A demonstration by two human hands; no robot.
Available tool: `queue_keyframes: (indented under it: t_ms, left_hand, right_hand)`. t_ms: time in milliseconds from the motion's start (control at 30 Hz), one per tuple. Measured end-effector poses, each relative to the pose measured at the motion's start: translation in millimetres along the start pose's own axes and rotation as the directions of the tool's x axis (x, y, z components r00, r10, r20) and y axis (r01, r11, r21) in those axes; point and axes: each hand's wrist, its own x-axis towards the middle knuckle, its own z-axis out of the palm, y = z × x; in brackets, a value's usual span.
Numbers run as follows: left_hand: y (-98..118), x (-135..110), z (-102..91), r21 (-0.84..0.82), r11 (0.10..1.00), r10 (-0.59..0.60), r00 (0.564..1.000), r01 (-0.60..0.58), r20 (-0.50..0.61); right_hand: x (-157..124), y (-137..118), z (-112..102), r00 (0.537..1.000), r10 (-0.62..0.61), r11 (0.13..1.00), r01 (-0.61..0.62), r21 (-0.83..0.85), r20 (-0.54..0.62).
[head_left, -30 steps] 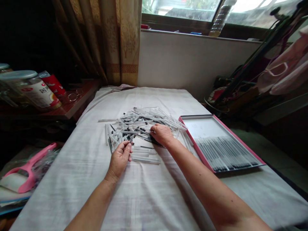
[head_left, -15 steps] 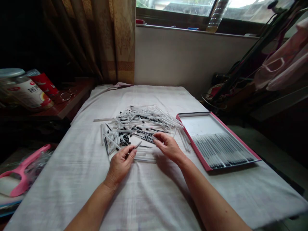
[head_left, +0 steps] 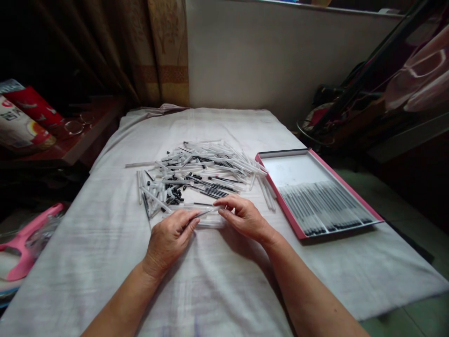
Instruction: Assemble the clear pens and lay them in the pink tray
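Note:
A heap of clear pen tubes, black refills and small black caps (head_left: 196,175) lies on the white cloth (head_left: 217,281) in the middle. My left hand (head_left: 168,238) is closed in a pinch on a thin pen part whose tip points right. My right hand (head_left: 243,217) is closed on a thin refill and meets the left hand's part tip to tip. A few clear tubes lie under both hands. Right of them a pink-rimmed tray (head_left: 296,229) holds a row of finished pens (head_left: 324,210).
A dark wooden side table (head_left: 70,145) at the left carries jars and red packets (head_left: 30,112). A pink tool (head_left: 24,238) lies low at the left. Curtains hang behind, and cluttered poles and cloth stand at the right.
My right hand drew back from the heap with a refill and came toward my left hand. The two hands now meet in front of the heap. The view has tipped down.

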Motion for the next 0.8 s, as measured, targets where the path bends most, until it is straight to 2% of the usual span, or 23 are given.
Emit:
queue_keyframes:
  t_ms: [233, 400, 633, 800]
  left_hand:
    - [0.9, -2.2, 0.2, 0.024, 1.000, 0.012, 0.999, -0.013, 0.037]
    - [3.9, -1.6, -2.3, 0.060, 0.997, 0.050, 0.995, -0.056, 0.092]
    - [7.0, -1.7, -4.3, 0.079, 0.995, 0.050, 0.986, -0.063, 0.157]
    - [7.0, -2.5, -3.2, 0.086, 0.994, 0.059, 0.985, -0.074, 0.163]
  right_hand:
    - [-1.5, -3.2, 0.1, 0.999, -0.010, 1.000, 0.011, -0.013, 0.041]
    - [-2.2, -4.1, -1.4, 0.993, -0.018, 1.000, 0.019, -0.009, 0.113]
    - [-3.1, -2.2, 2.2, 0.979, 0.107, 0.993, -0.114, 0.030, 0.173]
    - [-2.4, 1.6, 4.8, 0.978, 0.094, 0.991, -0.110, 0.075, 0.186]
